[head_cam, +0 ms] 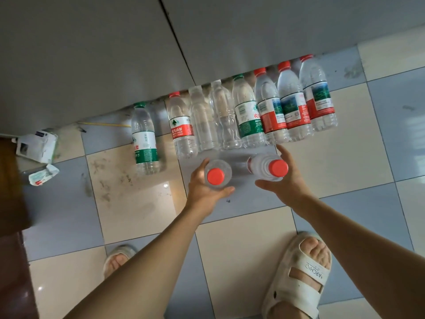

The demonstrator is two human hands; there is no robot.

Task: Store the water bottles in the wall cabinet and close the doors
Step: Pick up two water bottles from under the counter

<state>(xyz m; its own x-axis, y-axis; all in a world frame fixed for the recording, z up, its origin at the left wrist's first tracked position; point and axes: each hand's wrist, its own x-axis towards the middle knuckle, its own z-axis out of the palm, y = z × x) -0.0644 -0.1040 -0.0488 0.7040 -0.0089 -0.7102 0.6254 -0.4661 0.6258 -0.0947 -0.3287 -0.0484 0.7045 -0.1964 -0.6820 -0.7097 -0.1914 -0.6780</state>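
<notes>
Floor: checkered floor tiles (241, 245) in cream and pale blue-grey, glossy, with dark scuffs on the cream tile at left.
Background: grey cabinet panels (92, 61) fill the top of the view, a dark seam running between two of them; their lower edge hangs just above the bottles' caps.
Row of bottles: a row of water bottles (253, 111) stands on the floor against the panels, some with red caps, some with green, two without labels, packed side by side.
Lone bottle: a green-capped bottle (145, 139) stands apart, left of the row.
Litter: a torn white carton (38, 145) and a crumpled wrapper (43, 174) lie on the tiles at far left.
Left edge: something brown, blurred, fills the border; what it is cannot be told.
Left hand: left hand (202, 187) grips a red-capped bottle (217, 173) near its top, fingers and thumb curled round it, seen from above.
Right hand: right hand (287, 180) holds a second red-capped bottle (268, 168), tilted toward the camera, thumb below, fingers wrapped behind.
Position: both held bottles hang just in front of the row.
Feet: two white sandals, right sandal (299, 277) in full view, left sandal (117, 259) partly behind the left forearm.
</notes>
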